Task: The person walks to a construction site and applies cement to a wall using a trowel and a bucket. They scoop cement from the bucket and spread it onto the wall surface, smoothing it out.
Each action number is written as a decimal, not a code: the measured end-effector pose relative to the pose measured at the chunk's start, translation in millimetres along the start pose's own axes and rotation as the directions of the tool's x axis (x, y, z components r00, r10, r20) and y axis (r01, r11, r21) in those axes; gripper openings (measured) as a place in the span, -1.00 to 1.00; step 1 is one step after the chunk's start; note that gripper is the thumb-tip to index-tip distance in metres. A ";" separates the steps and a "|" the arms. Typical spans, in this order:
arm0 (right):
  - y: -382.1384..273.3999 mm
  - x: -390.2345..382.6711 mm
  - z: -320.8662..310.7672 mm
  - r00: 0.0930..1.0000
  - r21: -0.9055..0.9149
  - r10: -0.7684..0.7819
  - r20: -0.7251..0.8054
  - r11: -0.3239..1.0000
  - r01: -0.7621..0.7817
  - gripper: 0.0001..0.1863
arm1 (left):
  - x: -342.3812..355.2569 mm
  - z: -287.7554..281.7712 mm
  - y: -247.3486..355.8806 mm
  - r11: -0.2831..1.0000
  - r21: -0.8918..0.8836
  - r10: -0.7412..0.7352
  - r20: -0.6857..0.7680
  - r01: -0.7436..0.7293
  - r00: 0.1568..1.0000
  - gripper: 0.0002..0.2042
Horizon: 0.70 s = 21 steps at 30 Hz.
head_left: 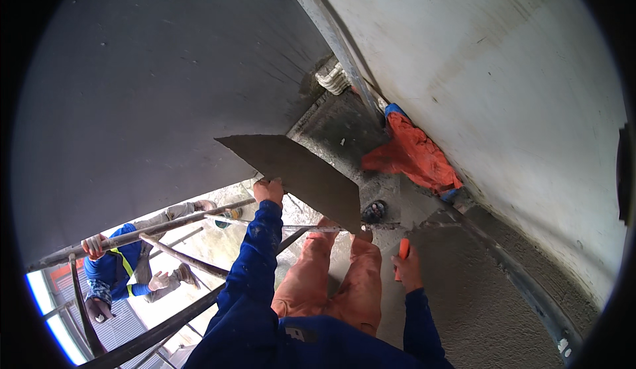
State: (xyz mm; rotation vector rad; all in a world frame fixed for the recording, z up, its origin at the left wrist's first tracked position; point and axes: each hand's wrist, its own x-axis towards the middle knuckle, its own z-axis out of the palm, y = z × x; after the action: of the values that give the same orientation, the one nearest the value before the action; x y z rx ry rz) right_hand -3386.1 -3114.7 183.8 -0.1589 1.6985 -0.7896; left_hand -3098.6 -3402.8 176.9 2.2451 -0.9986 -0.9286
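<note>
1. Our grey board (pixel 301 173) sits near the dial's centre; our left hand (pixel 269 190) is clamped on its edge.
2. At 5 o'clock our right hand (pixel 410 268) wraps an orange handle (pixel 403 247); we cannot make out its working end.
3. We judge the step as readying board and tool; the next move calls for a steady board.
4. Rough grey surface (pixel 503 289) spreads at 4 o'clock, white wall (pixel 510 71) at 2, dark wall (pixel 146 91) at 10, co-worker (pixel 126 263) at 8.
</note>
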 end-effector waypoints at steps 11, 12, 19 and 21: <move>14.2 6.2 -12.0 1.000 0.023 -0.030 -0.005 0.999 0.030 -0.72 | 31.7 4.0 44.5 0.586 0.656 0.250 0.411 -0.475 0.877 -0.68; 14.1 5.5 -11.5 0.999 0.013 -0.039 -0.011 0.999 0.039 -0.72 | 31.7 8.3 50.3 0.563 0.670 0.243 0.426 -0.485 0.871 -0.68; 12.8 1.1 -4.6 0.999 0.021 -0.022 -0.035 1.000 0.023 -0.72 | 44.6 18.9 84.2 0.361 0.708 0.243 0.557 -0.607 0.794 -0.69; 12.1 0.8 -2.7 0.998 0.048 -0.028 -0.055 0.998 0.031 -0.73 | 49.8 15.1 90.3 0.330 0.703 0.238 0.584 -0.631 0.776 -0.70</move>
State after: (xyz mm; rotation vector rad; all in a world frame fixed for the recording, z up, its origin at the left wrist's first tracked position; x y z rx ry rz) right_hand -3385.1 -3104.8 176.3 -0.1302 1.7300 -0.8630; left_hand -3124.4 -3498.5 209.2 2.2307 -2.6742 -0.6230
